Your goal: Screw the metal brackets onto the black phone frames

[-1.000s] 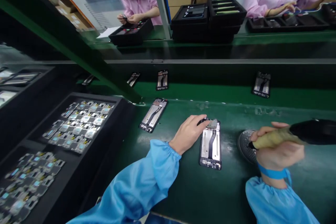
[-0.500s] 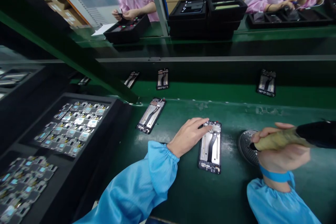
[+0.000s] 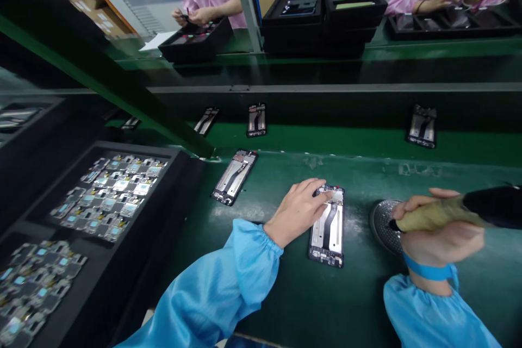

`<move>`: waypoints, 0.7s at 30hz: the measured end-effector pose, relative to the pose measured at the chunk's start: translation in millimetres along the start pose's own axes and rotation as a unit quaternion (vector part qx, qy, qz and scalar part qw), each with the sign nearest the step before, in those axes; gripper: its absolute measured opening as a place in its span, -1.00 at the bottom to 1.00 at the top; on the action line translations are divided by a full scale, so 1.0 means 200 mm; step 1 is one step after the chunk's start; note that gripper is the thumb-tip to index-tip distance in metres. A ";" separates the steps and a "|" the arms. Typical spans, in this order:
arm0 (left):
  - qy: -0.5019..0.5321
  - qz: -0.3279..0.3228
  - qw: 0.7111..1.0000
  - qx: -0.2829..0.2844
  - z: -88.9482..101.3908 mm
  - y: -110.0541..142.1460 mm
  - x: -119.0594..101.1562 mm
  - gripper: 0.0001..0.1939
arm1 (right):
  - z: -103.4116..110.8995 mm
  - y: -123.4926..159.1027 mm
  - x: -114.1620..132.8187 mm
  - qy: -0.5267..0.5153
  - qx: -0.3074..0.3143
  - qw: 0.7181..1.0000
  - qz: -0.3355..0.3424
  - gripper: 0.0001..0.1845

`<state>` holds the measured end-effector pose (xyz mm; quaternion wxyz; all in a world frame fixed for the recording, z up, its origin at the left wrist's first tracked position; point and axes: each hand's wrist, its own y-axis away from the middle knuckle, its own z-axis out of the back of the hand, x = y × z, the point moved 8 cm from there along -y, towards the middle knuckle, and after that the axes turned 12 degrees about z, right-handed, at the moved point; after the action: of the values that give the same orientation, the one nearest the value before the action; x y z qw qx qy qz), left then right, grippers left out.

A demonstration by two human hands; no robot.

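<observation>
My left hand [image 3: 299, 207] grips the upper left of an opened phone [image 3: 327, 234], its thumb over the circuit board at the top and its fingers at the edge. The phone lies flat on the green bench, its inside and dark ribbon cable facing up. In my right hand [image 3: 444, 239] is a power screwdriver [image 3: 436, 214] with a yellowish wrapped grip and a black body, held nearly level. Its tip is over a round, dimpled metal dish [image 3: 383, 227]; whether they touch I cannot tell. A second opened phone [image 3: 234, 176] lies left of my left hand.
Left stands a black tray [image 3: 173, 160] of circuit boards. A green post [image 3: 163, 114] slants across there. Beyond the bench edge, several opened phones, one at far right [image 3: 422, 126], lie on a green strip. Stacked black trays [image 3: 314, 38] and people in pink sleeves are opposite.
The opened phones on the far strip have shifted slightly right. My left hand's fingers have shifted a little on the phone. My right hand with the screwdriver stays over the dish.
</observation>
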<state>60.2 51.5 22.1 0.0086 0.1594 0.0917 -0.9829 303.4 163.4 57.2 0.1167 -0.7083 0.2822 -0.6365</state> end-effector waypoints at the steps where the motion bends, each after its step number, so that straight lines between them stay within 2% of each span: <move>1: -0.001 0.002 1.000 -0.004 0.00 0.00 -0.01 -0.69 | 0.00 0.00 0.00 -0.009 0.002 1.000 0.012 -0.15; 4: -0.012 -0.005 1.000 -0.025 0.00 0.02 -0.05 -0.73 | 0.00 0.00 0.00 -0.040 0.017 0.998 0.046 -0.22; 8: 0.009 -0.038 0.998 -0.039 0.00 0.11 -0.13 -0.74 | -0.02 0.01 0.00 -0.037 0.031 0.997 0.058 -0.27; 13: 0.063 -0.069 0.996 -0.011 -0.01 0.19 -0.24 -0.77 | -0.02 0.00 0.03 -0.032 0.047 0.996 0.067 -0.29; 17: 0.065 -0.057 0.996 0.001 -0.02 0.18 -0.27 -0.75 | -0.02 0.00 0.10 -0.083 0.058 0.991 0.083 -0.31; 21: 0.071 -0.045 0.996 0.017 -0.03 0.18 -0.27 -0.73 | -0.11 0.06 0.15 -0.096 0.087 0.989 0.070 -0.28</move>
<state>115.3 16.1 28.2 -0.0448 0.2250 0.0828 -0.9698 279.4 140.7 79.9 0.2491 -0.7320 0.2618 -0.5776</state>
